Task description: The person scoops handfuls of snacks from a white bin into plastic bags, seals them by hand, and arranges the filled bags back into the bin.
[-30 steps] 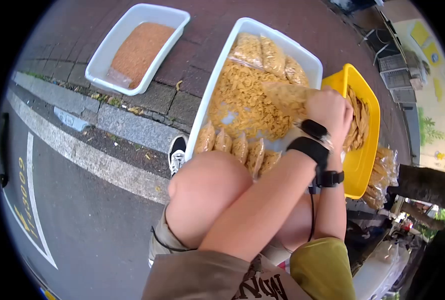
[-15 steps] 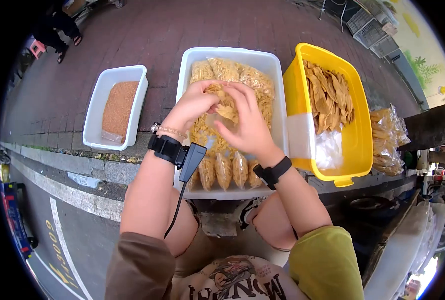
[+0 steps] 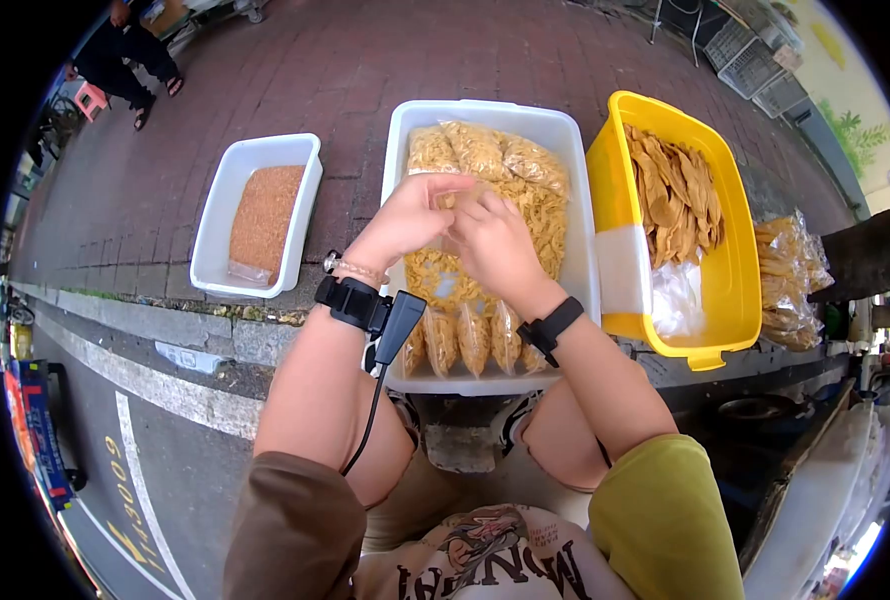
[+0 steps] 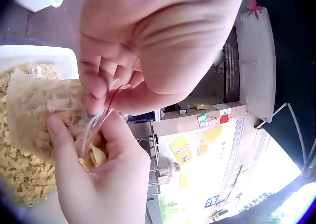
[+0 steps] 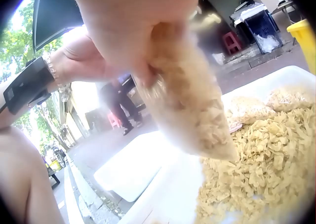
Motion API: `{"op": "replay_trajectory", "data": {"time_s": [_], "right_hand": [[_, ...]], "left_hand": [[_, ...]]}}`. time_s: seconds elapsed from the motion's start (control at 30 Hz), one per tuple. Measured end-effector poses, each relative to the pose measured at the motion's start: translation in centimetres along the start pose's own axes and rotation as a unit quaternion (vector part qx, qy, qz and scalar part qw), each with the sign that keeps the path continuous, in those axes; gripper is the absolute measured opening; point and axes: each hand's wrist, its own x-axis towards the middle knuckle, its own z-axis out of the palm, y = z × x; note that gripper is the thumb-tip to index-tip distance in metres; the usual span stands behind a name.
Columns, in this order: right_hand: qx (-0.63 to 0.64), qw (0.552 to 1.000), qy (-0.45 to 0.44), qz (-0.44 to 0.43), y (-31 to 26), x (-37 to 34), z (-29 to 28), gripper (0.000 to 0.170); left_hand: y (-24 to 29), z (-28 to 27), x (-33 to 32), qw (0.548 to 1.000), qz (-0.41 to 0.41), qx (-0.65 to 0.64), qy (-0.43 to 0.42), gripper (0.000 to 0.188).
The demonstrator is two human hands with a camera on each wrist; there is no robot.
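Note:
Both hands meet over a white tub holding a heap of yellowish dried flakes. Between them is a clear zip bag partly filled with the flakes, a red line along its edge. My left hand pinches the bag by that edge. My right hand grips it from the other side, thumb laid over the plastic. A few flakes show at the bag's edge beside the right index finger. In the right wrist view the bag hangs tilted above the heap.
Filled bags lie at the tub's back, and several stand in a row along its front. A yellow tub of brown dried pieces stands right, with bagged goods beyond. Left is a white tub of reddish-brown granules. A person stands far left.
The view swung from the right back to centre, hands moving from beside the yellow tub to over the white tub. The right hand's spread fingers have since closed in on the bag.

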Motion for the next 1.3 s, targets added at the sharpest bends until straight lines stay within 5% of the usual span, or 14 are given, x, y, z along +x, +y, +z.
{"op": "replay_trajectory", "data": {"time_s": [0.17, 0.27, 0.33, 0.43, 0.57, 0.6, 0.63, 0.67, 0.8, 0.87, 0.9, 0.97, 1.07, 1.3], "right_hand": [[-0.071, 0.995, -0.076, 0.003, 0.4, -0.2, -0.5, 0.018], [-0.034, 0.999, -0.017, -0.023, 1.2, 0.1, -1.2, 0.026], [0.138, 0.988, 0.069, -0.02, 1.1, 0.8, -2.4, 0.039], [-0.047, 0.997, 0.062, -0.007, 0.3, 0.8, -5.1, 0.063], [0.071, 0.982, 0.163, 0.059, 2.9, 0.6, -3.5, 0.07], [0.294, 0.912, 0.16, 0.238, 3.3, 0.7, -3.1, 0.069], [0.492, 0.762, 0.142, 0.397, 4.0, 0.8, -2.4, 0.069], [0.585, 0.694, 0.086, 0.41, 6.1, 0.3, -0.9, 0.065], [0.612, 0.715, 0.063, 0.333, 5.1, 0.4, -1.6, 0.053], [0.419, 0.878, 0.104, 0.209, 4.1, 0.7, -2.1, 0.043], [0.419, 0.878, 0.102, 0.207, 3.3, 0.7, -2.4, 0.043], [0.236, 0.959, 0.12, 0.102, 2.0, 0.2, -3.2, 0.04], [0.057, 0.99, 0.124, -0.028, 1.4, 0.0, -3.3, 0.041], [-0.05, 0.997, 0.036, -0.048, 0.4, -0.3, -2.2, 0.057]], "left_hand": [[-2.6, 1.1, 1.4, 1.0, 0.012, 0.006, 0.002, 0.05], [-0.6, 0.8, 1.3, 0.995, -0.032, -0.091, 0.029, 0.047], [0.5, 0.6, 1.1, 0.991, -0.02, -0.097, 0.09, 0.046], [0.1, 0.4, 1.4, 0.988, -0.022, -0.08, 0.133, 0.045], [0.0, 0.6, 1.6, 0.989, -0.023, -0.065, 0.129, 0.045], [0.1, 0.6, 1.6, 0.989, -0.031, -0.072, 0.124, 0.045], [0.2, 0.7, 1.5, 0.989, -0.039, -0.078, 0.119, 0.045], [0.3, 0.9, 1.5, 0.989, -0.038, -0.079, 0.119, 0.045], [0.4, 1.2, 1.4, 0.982, -0.057, -0.14, 0.115, 0.045], [0.2, 1.2, 1.3, 0.98, -0.065, -0.144, 0.12, 0.045], [0.2, 1.2, 1.4, 0.978, -0.057, -0.158, 0.123, 0.045], [0.2, 1.1, 1.5, 0.976, -0.049, -0.174, 0.124, 0.044], [0.5, 0.9, 1.5, 0.972, -0.037, -0.188, 0.136, 0.043], [0.3, 1.5, 1.5, 0.981, -0.054, -0.163, 0.09, 0.042]]}}
